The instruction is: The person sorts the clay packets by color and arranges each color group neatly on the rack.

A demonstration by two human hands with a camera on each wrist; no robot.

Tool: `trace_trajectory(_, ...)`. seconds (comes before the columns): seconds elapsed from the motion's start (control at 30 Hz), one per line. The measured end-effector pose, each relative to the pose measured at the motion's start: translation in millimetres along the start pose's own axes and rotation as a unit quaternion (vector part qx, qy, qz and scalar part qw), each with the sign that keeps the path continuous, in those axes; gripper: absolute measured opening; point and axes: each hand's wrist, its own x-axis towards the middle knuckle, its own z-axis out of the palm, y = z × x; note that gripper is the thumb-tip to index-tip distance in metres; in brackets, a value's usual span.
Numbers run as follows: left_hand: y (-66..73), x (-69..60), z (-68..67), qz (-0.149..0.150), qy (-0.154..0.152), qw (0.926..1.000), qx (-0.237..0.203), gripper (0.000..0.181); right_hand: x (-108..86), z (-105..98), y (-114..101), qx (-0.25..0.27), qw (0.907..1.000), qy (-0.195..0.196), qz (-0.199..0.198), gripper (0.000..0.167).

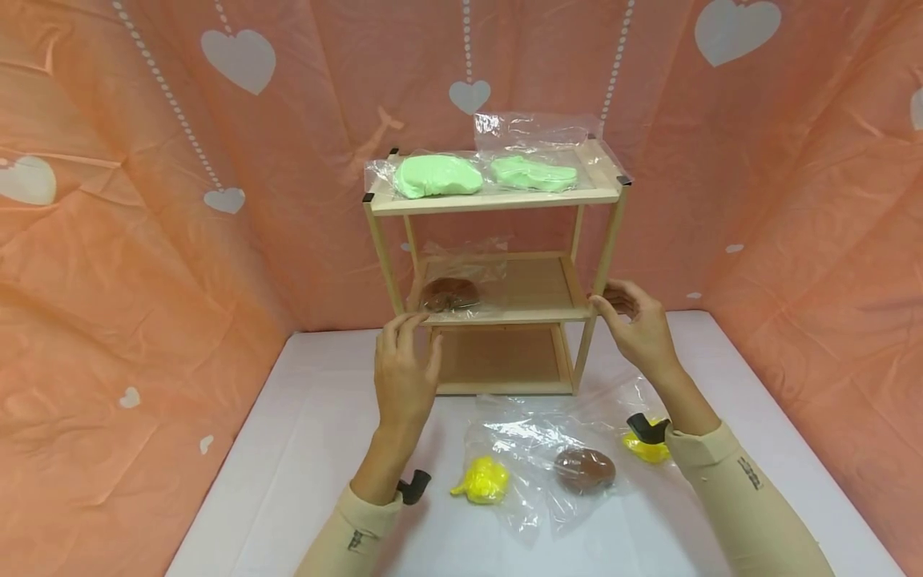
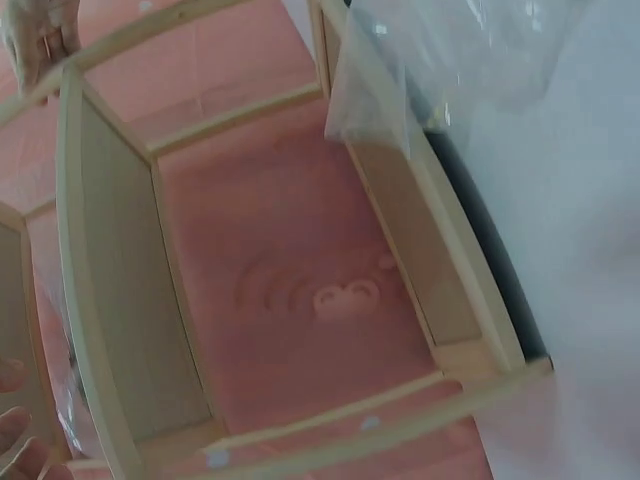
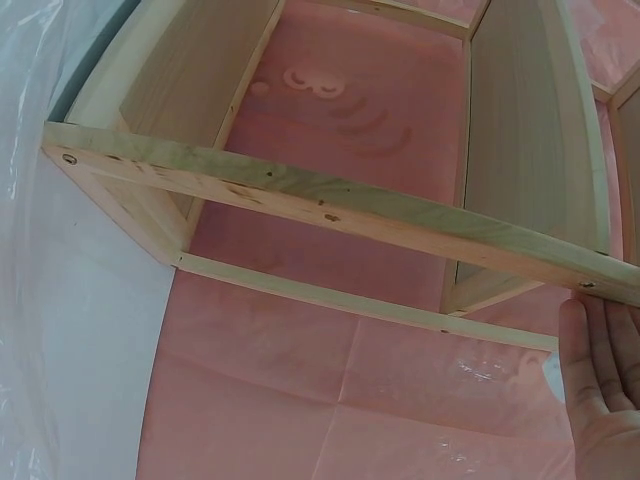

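Note:
A three-tier wooden shelf (image 1: 497, 314) stands upright at the back of the table. My right hand (image 1: 638, 324) holds its right front post at middle-shelf height, thumb in front and fingers behind; the right wrist view shows those fingers (image 3: 605, 350) fairly straight against the post. By the left front post is my left hand (image 1: 405, 370), fingers loosely bent and thumb apart, holding nothing; whether its fingertips touch the middle board I cannot tell. Beside them, a bagged brown item (image 1: 450, 295) lies on the middle board. Two bagged light-green items, one left (image 1: 437, 176) and one right (image 1: 534, 174), lie on top.
On the white table (image 1: 303, 449) before the shelf lie clear bags with a yellow lumpy item (image 1: 485, 481), a brown rounded item (image 1: 585, 470) and another yellow item (image 1: 646, 449), partly hidden by the right wrist. Pink cloth (image 1: 346, 80) with hearts hangs behind and at both sides.

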Motion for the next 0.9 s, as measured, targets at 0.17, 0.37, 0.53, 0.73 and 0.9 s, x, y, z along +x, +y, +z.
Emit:
trace_trajectory(0.17,-9.4,7.2,-7.1,-0.033,0.007,0.9992,-0.02,0.042,-0.2,-1,-1,0.003,1.0,-0.002,0.001,0.025)
trace_trajectory(0.37,-17.8,21.9,-14.8,-0.067,0.018,0.996,-0.056,0.044,0.4,-1,-1,0.003,1.0,0.0,0.0,0.025)
trace_trajectory(0.53,-25.2,34.0,-18.5,-0.081,0.02,0.9935,-0.076,0.048,0.4,-2,-1,0.002,1.0,-0.003,0.004,0.024)
trace_trajectory(0.73,-34.5,50.1,-22.3,-0.071,0.017,0.9901,-0.12,0.045,0.2,-2,-1,-0.001,1.0,-0.006,0.007,0.023)
trace_trajectory(0.9,-44.1,61.2,-22.6,-0.078,-0.005,0.9862,-0.146,0.039,0.2,-2,-1,0.0,0.9999,-0.009,0.009,0.023)
